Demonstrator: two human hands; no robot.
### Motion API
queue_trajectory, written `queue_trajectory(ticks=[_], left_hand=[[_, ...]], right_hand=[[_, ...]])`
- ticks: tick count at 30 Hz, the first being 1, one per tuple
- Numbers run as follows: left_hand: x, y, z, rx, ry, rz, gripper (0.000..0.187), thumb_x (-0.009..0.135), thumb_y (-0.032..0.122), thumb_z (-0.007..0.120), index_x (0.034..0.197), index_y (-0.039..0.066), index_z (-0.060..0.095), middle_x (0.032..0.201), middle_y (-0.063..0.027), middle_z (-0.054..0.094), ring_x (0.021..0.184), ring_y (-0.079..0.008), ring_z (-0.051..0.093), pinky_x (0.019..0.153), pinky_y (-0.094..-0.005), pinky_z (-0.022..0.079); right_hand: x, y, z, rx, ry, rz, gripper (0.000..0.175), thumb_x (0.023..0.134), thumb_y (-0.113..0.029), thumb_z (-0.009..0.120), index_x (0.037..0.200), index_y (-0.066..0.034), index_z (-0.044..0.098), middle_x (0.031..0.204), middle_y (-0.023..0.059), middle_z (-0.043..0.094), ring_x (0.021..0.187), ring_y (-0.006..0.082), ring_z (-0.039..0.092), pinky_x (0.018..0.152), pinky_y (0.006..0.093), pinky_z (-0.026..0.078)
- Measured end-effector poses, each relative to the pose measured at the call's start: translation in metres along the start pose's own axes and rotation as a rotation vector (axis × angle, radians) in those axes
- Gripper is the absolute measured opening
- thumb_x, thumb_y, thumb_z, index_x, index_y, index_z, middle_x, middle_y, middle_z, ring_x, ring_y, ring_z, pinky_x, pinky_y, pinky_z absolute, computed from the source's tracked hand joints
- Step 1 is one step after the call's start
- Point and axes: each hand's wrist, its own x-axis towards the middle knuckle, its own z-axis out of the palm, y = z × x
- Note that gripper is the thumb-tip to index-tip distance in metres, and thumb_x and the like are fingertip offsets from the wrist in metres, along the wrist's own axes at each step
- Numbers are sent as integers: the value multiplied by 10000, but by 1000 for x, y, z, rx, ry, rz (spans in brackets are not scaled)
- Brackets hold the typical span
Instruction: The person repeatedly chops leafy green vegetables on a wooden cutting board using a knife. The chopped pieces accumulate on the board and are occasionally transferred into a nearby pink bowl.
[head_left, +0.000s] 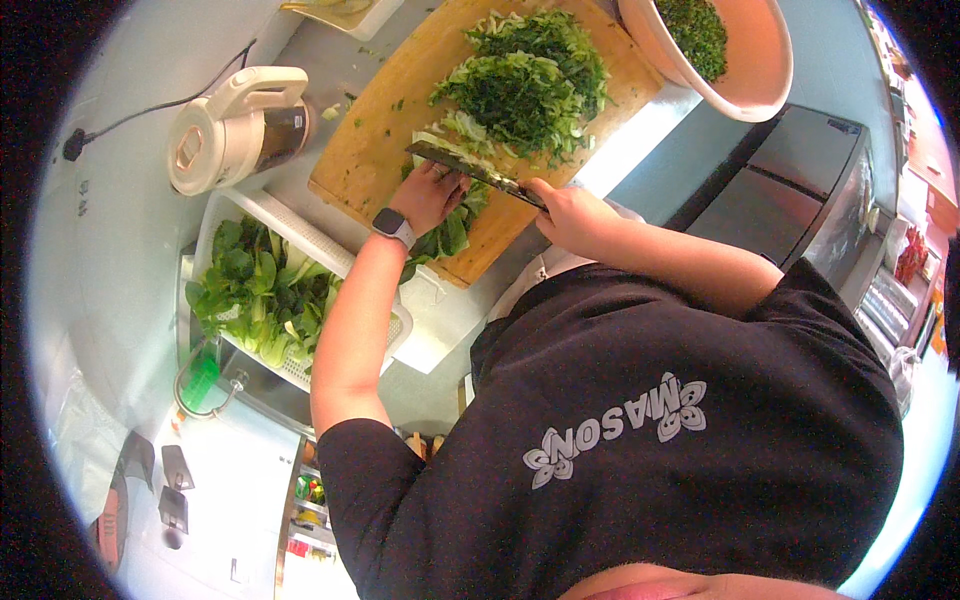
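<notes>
A wooden cutting board (360, 150) lies before me with a heap of chopped leafy greens (532, 90) on its far part. My right hand (574, 217) grips the handle of a broad-bladed kitchen knife (476, 171), whose dark blade slants across the board. Beside the blade, my left hand (429, 196) presses down on a bunch of uncut greens (450, 232), its fingers bent close to the metal. Pale cut stems (461, 127) lie along the knife's far side. The blade partly hides what is under it.
A white perforated basket (281, 225) of whole bok choy (262, 292) stands at the left. Beyond it is an electric kettle (236, 139) with a cord. At the far right, a large bowl (757, 67) holds finely chopped greens (694, 34). A white tray (375, 19) sits at the far left.
</notes>
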Motion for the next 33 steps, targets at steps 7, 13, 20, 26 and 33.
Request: queue_trajectory(ticks=[7, 13, 20, 26, 33], left_hand=[[3, 3, -3, -65, -104, -128, 194, 815, 128, 653, 1005, 130, 614, 1093, -109, 596, 1093, -343, 533, 941, -455, 474], [-2, 4, 0, -23, -38, -86, 188, 807, 116, 656, 991, 128, 620, 1049, -93, 603, 1063, -335, 544, 909, -435, 487], [-2, 3, 2, 32, -59, -52, 186, 818, 144, 648, 999, 118, 618, 1042, -74, 620, 1070, -289, 549, 979, -411, 438], [-1, 4, 0, 28, -77, -82, 212, 796, 134, 665, 1003, 128, 619, 1054, -96, 619, 1081, -325, 543, 961, -431, 462], [1, 1, 0, -40, -78, -92, 200, 792, 120, 676, 985, 120, 624, 1052, -106, 595, 1051, -349, 549, 911, -438, 495]], right_hand=[[59, -12, 10, 98, 157, -77, 469, 865, -159, 541, 1306, -28, 447, 819, 268, 656, 798, 454, 641, 720, 524, 509], [18, -3, -2, 65, 74, -5, 466, 873, -169, 541, 1311, -41, 444, 770, 252, 646, 759, 441, 642, 682, 524, 507], [-2, -5, 4, 32, 34, -18, 465, 877, -184, 551, 1293, -17, 427, 811, 240, 658, 797, 435, 649, 713, 528, 512], [36, -5, 17, 22, 71, -3, 473, 866, -177, 564, 1295, -19, 440, 831, 255, 660, 829, 436, 653, 724, 524, 516], [75, -9, 22, 105, 176, -18, 465, 855, -180, 575, 1291, -51, 475, 827, 248, 663, 821, 432, 655, 720, 522, 517]])
